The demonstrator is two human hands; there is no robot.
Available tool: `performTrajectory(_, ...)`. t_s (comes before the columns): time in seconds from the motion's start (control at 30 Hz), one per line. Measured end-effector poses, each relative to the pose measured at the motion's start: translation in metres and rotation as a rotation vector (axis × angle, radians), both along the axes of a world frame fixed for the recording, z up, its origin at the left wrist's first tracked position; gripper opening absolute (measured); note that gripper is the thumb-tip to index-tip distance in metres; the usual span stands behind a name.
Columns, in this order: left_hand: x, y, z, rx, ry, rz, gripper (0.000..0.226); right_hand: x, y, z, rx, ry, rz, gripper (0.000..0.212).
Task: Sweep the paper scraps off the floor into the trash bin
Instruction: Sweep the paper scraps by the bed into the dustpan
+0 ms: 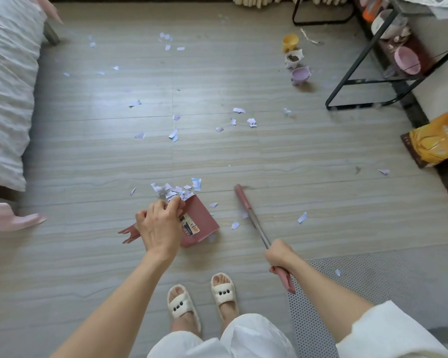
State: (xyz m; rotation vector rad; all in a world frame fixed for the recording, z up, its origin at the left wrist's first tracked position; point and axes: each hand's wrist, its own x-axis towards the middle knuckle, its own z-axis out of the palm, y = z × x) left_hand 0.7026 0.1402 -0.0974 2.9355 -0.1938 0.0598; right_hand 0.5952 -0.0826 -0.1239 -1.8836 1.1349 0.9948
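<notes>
A dark red dustpan (201, 220) stands on the floor in front of my feet, its mouth facing a pile of pale blue-white paper scraps (173, 189). My left hand (161, 226) is above the pan's left side, fingers curled as if gripping its handle, fingertips close to the pile. My right hand (279, 255) is closed around the broom handle (256, 223), which slants up-left; the broom head (239, 191) rests on the floor to the right of the dustpan. More scraps (173, 134) lie scattered across the middle and far floor. No trash bin is in view.
A bed (5, 86) runs along the left side. At the right stands a black metal rack (360, 81) with three small pet bowls (294, 58) beside it. An orange bag (435, 140) leans on the wall. A perforated grey mat (373, 280) lies at my right.
</notes>
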Motion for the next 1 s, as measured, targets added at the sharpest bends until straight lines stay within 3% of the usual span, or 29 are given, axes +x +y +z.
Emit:
performTrajectory(0.2,0.010,0.017,0.004,-0.023,-0.019,-0.031,0.016,0.017,0.034,0.006,-0.021,-0.034,0.070,0.014)
performTrajectory(0.4,0.021,0.008,0.010,-0.075,-0.087,-0.091,0.010,0.006,0.020,0.011,-0.289,0.050,0.192,0.032)
performTrajectory(0.57,0.021,-0.011,0.000,-0.055,-0.078,-0.147,0.016,-0.005,-0.006,-0.010,-0.406,0.129,0.084,0.036)
performTrajectory(0.7,0.019,-0.038,-0.017,-0.065,-0.112,-0.200,0.015,-0.009,-0.034,-0.035,-0.408,0.138,-0.062,0.035)
performTrajectory(1.0,0.010,-0.060,-0.033,-0.070,-0.093,-0.218,0.017,-0.027,-0.072,-0.060,-0.229,0.080,-0.162,0.034)
